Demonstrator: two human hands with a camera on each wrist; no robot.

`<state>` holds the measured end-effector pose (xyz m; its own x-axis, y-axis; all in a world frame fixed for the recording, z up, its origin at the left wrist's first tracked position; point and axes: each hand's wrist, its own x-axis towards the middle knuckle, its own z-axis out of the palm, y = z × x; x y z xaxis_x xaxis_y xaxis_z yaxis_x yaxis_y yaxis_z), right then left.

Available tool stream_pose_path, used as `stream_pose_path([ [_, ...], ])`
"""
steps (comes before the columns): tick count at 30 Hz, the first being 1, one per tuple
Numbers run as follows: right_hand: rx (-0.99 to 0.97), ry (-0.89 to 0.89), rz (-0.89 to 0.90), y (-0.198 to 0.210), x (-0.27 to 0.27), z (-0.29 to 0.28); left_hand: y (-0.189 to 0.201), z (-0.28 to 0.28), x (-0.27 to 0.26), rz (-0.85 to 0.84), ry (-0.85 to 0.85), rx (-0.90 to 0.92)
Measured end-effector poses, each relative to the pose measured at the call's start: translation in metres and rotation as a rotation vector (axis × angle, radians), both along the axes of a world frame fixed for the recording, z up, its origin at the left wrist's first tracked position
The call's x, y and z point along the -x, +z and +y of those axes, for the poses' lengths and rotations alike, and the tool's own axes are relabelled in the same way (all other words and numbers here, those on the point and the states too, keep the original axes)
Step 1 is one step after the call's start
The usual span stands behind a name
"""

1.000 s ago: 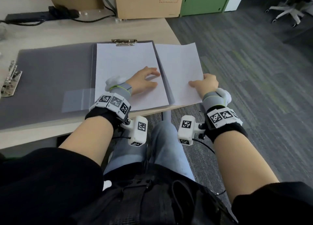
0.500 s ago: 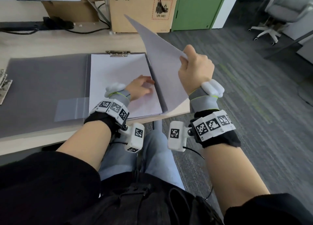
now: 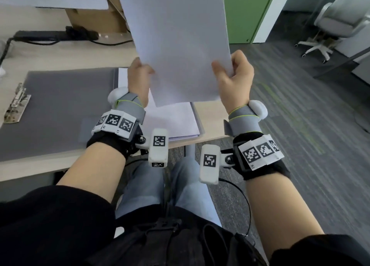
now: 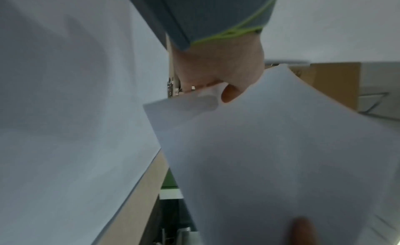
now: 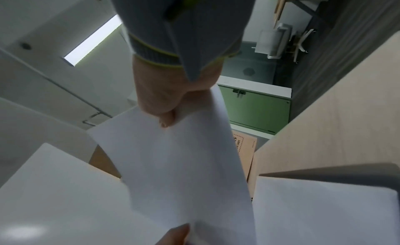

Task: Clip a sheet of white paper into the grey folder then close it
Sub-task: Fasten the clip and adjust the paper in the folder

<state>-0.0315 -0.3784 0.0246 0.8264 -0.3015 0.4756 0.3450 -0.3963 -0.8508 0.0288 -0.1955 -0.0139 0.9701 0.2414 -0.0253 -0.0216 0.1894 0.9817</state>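
Surface (image 3: 66,61) of pale wood carries the grey folder (image 3: 60,109), which lies open and flat, its cover spread to the left with a metal clip (image 3: 17,103) at its far left edge. Stack (image 3: 176,121) of white paper rests on the folder's right half, near the surface's front edge. Above the folder, and well clear of it, the sheet (image 3: 180,45) is held upright in the air, its lower edge hanging over the stack.

Both hands grip the sheet low on its two sides. The left hand (image 3: 139,79) pinches the left edge: in the left wrist view its thumb (image 4: 229,93) presses the near face, and the other fingers are curled behind the paper, seen only as a shadow through it. The right hand (image 3: 234,77) clamps the right edge, thumb (image 3: 219,70) on the near face and the remaining fingers (image 3: 239,60) folded round the back. Between the two grips the sheet bows slightly.

Behind the folder stand a cardboard box (image 3: 94,19) and a black power strip (image 3: 54,35).
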Motion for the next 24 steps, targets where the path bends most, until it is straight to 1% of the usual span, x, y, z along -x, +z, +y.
stream_pose_path([
  [2, -0.018, 0.106, 0.144, -0.008, -0.002, 0.005, 0.006, 0.015, 0.004, -0.055, 0.125, -0.025],
  [4, -0.058, 0.200, 0.291, -0.018, -0.003, 0.014, 0.007, 0.029, 0.008, -0.058, 0.198, -0.060],
  [6, -0.149, 0.260, 0.393, -0.027, -0.003, 0.026, 0.002, 0.043, 0.015, -0.048, 0.210, -0.123],
  [7, -0.207, 0.268, 0.427, -0.030, -0.003, 0.028, 0.000, 0.044, 0.016, -0.037, 0.189, -0.154],
  [9, -0.299, 0.250, 0.489, -0.034, -0.002, 0.038, -0.005, 0.050, 0.020, -0.009, 0.146, -0.194],
  [10, -0.316, 0.232, 0.512, -0.032, 0.001, 0.045, -0.006, 0.054, 0.023, -0.006, 0.127, -0.201],
  [13, -0.341, 0.222, 0.487, -0.030, 0.001, 0.057, -0.004, 0.069, 0.028, 0.001, 0.091, -0.170],
  [17, -0.347, 0.250, 0.397, -0.021, -0.002, 0.079, -0.001, 0.090, 0.033, -0.012, 0.119, -0.196],
  [20, -0.341, 0.238, 0.437, -0.026, -0.008, 0.104, -0.007, 0.112, 0.035, 0.007, 0.151, -0.225],
  [24, -0.313, 0.302, 0.457, -0.040, -0.018, 0.123, -0.017, 0.138, 0.040, 0.060, 0.182, -0.222],
])
